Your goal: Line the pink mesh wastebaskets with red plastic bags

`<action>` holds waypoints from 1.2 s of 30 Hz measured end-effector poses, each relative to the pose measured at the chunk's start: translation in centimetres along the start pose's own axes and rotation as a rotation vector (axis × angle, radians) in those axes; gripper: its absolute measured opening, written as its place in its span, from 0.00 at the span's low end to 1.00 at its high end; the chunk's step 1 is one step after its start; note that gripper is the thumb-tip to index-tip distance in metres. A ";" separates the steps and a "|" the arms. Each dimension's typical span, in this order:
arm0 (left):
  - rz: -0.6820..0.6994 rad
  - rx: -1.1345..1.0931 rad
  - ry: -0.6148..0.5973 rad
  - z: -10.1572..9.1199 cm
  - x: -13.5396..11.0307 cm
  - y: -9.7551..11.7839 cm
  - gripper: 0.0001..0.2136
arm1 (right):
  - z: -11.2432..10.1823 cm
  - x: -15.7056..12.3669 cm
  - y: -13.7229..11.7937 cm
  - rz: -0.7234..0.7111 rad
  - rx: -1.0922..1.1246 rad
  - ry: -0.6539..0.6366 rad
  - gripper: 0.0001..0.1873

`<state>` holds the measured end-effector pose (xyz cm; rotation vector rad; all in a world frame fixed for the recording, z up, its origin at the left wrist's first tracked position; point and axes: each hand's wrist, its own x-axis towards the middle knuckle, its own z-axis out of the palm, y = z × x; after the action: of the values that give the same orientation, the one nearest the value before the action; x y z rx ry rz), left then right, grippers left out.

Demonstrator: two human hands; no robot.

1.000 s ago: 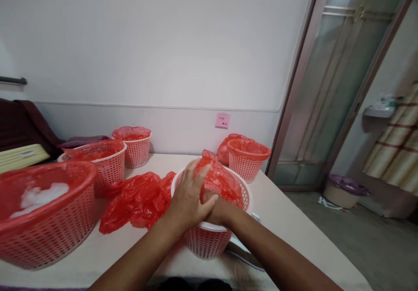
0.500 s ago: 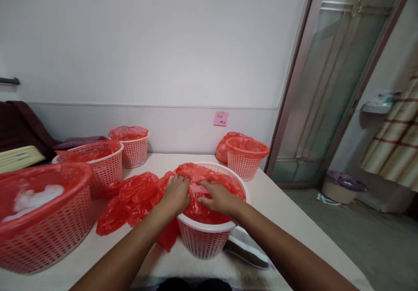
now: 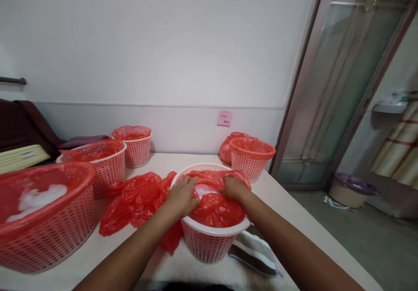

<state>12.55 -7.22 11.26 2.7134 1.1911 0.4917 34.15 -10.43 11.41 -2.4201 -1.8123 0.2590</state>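
Note:
A white perforated plastic basket stands on the table before me. Inside it lies a thin red plastic bag, bunched up, with a pale patch showing through its opening. My left hand is at the basket's left side, fingers curled over the bag's edge. On the opposite side my right hand grips the bag's film in a closed fist; its fingertips are partly hidden. Crumpled loose red plastic bags lie just left of the basket, close to my left forearm.
Left are a red-lined basket holding white material and two further lined baskets. Another lined basket stands back right, a red bundle behind it. A striped cloth item lies under my right forearm. A pink note is on the wall.
My right hand has moved right and closed on the bag, which is spread wider with more of the pale patch showing. My left hand has shifted slightly down. The view has turned slightly left.

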 end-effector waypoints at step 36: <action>-0.090 0.064 0.083 -0.1 0.0 0.6 0.25 | 0.0 -0.9 -0.6 -0.332 0.035 0.519 0.14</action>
<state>12.93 -7.67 11.49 2.7015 1.3658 0.5689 33.37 -11.12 11.63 -1.8757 -1.8783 -0.3316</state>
